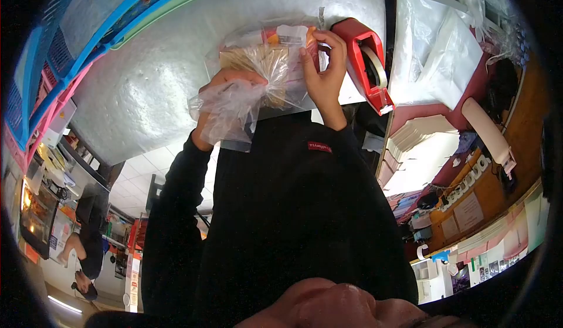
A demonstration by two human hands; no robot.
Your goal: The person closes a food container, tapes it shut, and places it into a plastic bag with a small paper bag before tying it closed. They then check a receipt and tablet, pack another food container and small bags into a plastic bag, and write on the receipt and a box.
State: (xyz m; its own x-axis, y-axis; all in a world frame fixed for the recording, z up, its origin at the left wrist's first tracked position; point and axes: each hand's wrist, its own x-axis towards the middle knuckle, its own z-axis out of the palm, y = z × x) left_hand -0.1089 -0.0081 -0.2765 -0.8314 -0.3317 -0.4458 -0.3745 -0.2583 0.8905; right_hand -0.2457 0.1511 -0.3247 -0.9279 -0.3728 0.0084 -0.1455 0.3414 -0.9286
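A clear plastic bag point(293, 64) holds a bundle of thin tan sticks or strands point(246, 58) and colourful red and orange packaging. My left hand point(237, 77) is closed around its gathered plastic, and a loose, crumpled end point(231, 114) hangs over the wrist. At the bag's right side, my right hand point(325, 73) has thumb and fingers bent around the edge near the orange part. Just right of that hand stands a red tape dispenser point(366, 64) with a roll of tape.
Blue and pink plastic baskets point(76, 73) border the metal tabletop point(158, 70) at left. Clear plastic bags point(434, 58) lie beyond the dispenser, above a stack of pale sheets or boxes point(419, 146). Another person point(88, 252) is in the left background.
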